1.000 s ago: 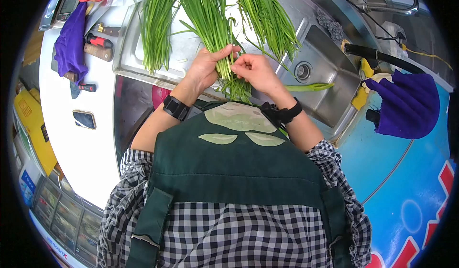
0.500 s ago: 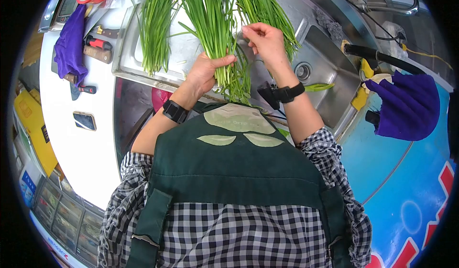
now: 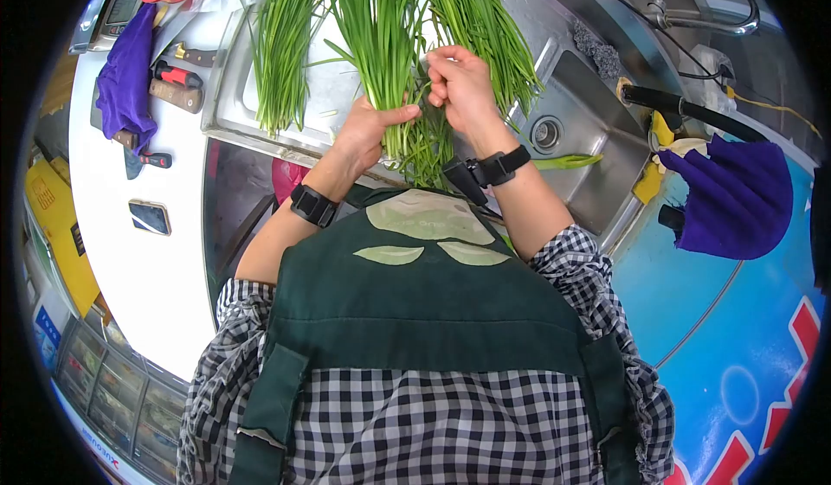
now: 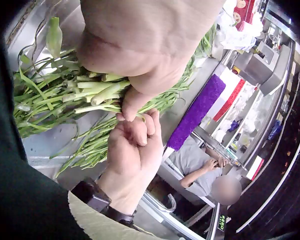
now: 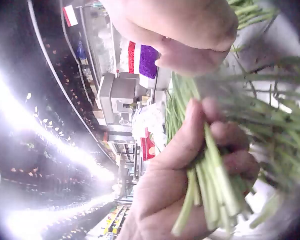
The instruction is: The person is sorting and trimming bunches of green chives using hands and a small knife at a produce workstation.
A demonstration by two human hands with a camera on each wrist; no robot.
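My left hand (image 3: 368, 128) grips a thick bundle of garlic chives (image 3: 372, 26) near its pale cut ends, thumb across the front. In the right wrist view the white stems (image 5: 215, 185) stick out below that hand. My right hand (image 3: 463, 87) is beside the bundle's right edge, fingers curled, and pinches a thin chive leaf (image 4: 149, 119) in the left wrist view. Loose trimmings (image 3: 426, 160) hang in a tangle below the hands. Two more piles of chives lie either side, one on the left (image 3: 284, 61) and one on the right (image 3: 485, 39).
The chives lie on a metal drainboard (image 3: 234, 109), with a sink (image 3: 597, 139) to its right holding a green leaf (image 3: 567, 162). Knives (image 3: 177, 96), a purple cloth (image 3: 128, 74) and a phone (image 3: 151, 217) are on the left white counter. Another purple cloth (image 3: 736, 195) hangs at the right.
My right hand moved from the stem ends out to the right and up, then back in to the bundle's edge. My left hand keeps its grip, nearly still.
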